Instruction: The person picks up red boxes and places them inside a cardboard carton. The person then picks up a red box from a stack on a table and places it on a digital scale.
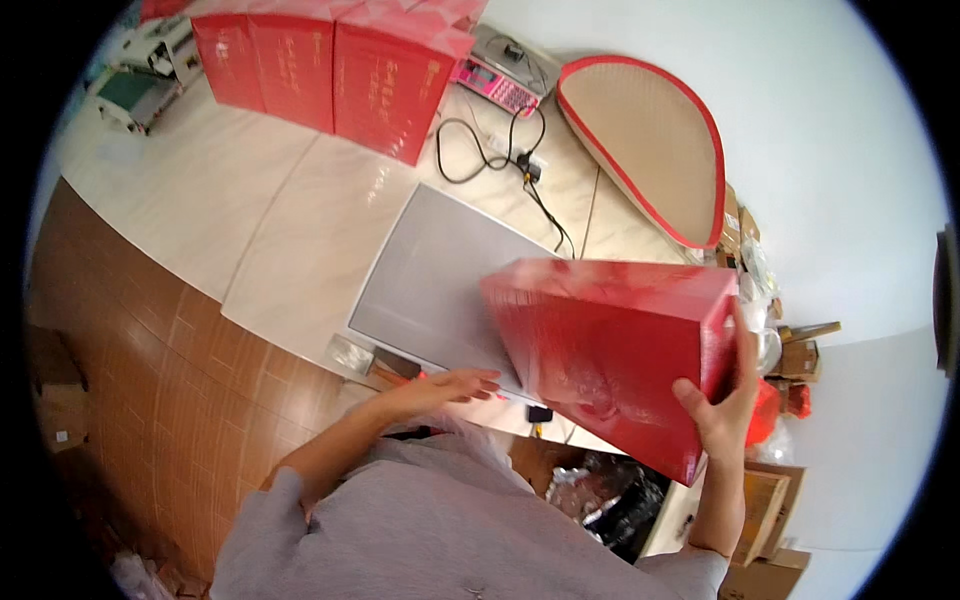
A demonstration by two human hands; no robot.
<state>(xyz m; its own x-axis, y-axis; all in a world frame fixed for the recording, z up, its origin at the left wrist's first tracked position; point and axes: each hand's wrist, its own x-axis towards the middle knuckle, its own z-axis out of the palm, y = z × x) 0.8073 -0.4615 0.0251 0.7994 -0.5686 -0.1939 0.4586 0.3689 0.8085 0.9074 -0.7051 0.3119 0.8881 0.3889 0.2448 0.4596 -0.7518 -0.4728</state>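
Note:
A large red box (610,350), glossy as if in clear film, stands tilted over the right part of a grey flat plate (430,270) on the table. My right hand (725,400) grips its right end, thumb on the near face and fingers round the far side. Left of the box, my left hand (450,388) hovers by the plate's near edge with its fingers stretched out, apart from the box and holding nothing. Whether the box's underside touches the plate is hard to make out.
Several red boxes (385,90) stand at the back left. Behind the plate lie a black cable (490,160) and a pink-keyed scale (497,88). A red-rimmed woven tray (650,150) leans on the wall. Below the table edge sit black bags (625,505); cartons (770,510) stand right.

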